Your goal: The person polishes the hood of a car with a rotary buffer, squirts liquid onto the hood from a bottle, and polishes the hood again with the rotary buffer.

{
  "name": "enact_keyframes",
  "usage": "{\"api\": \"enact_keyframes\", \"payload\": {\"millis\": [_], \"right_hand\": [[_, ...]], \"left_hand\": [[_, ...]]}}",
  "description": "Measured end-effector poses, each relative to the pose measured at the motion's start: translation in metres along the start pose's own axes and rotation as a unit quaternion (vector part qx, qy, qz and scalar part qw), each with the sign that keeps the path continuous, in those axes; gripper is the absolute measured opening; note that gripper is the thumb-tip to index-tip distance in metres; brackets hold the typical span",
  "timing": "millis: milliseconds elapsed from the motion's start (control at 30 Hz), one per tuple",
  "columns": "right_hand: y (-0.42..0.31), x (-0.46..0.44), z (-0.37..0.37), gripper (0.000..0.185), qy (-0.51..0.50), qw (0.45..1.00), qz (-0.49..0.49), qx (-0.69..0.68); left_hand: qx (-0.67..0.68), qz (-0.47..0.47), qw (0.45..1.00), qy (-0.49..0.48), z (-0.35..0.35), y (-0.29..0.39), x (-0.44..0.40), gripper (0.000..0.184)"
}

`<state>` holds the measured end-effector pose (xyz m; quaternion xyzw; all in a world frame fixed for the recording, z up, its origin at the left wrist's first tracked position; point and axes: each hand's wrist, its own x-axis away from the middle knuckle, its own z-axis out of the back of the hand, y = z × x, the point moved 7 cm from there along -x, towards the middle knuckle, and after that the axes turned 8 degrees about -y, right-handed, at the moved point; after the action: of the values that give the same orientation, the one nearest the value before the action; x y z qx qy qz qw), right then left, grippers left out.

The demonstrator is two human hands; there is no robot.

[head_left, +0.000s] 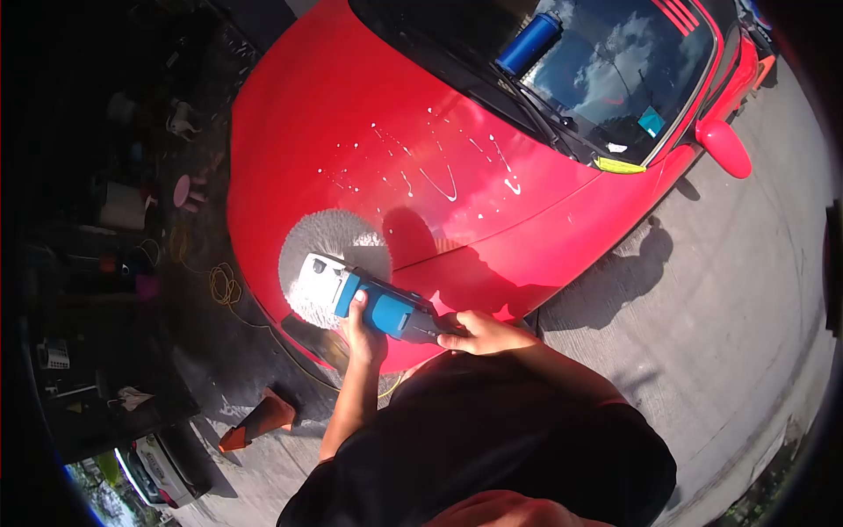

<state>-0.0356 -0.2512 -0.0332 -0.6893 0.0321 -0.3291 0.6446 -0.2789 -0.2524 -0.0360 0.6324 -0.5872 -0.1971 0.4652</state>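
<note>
A blue and silver power polisher [384, 307] with a round, fluffy grey-white pad [307, 294] lies over the front of a red car hood [325, 114]. My left hand [361, 329] is wrapped round the polisher's body just behind its silver head. Around the dark rear handle, my right hand [474, 333] is closed. White drops and streaks of liquid [443, 186] are scattered on the hood beyond the pad. The pad's underside is hidden, so its contact with the paint cannot be fully seen.
On the windshield stands a blue cylinder [529, 44]; a yellow-green cloth [620, 165] lies at its base. The side mirror [724, 147] juts out at right. A yellow cord [226, 285] runs along the floor at left, near an orange cone [259, 421].
</note>
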Motion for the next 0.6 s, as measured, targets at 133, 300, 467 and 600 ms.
{"api": "enact_keyframes", "payload": {"millis": [133,300,467,600], "right_hand": [[-0.023,0.034,0.003,0.065,0.051,0.996,0.046,-0.061],[0.019,0.081,-0.005,0.070,0.129,0.981,-0.143,0.007],[0.004,0.108,-0.021,0.066,0.189,0.978,-0.087,0.024],[0.024,0.087,-0.025,0.053,0.190,0.980,0.005,0.057]], "left_hand": [[-0.013,0.036,0.996,-0.084,-0.065,-0.021,-0.019,0.044],[-0.006,0.059,0.978,-0.199,-0.119,-0.038,-0.003,0.047],[-0.045,0.027,0.965,-0.257,-0.129,-0.034,0.019,0.060],[-0.045,0.037,0.967,-0.246,-0.105,-0.032,0.022,0.065]]}}
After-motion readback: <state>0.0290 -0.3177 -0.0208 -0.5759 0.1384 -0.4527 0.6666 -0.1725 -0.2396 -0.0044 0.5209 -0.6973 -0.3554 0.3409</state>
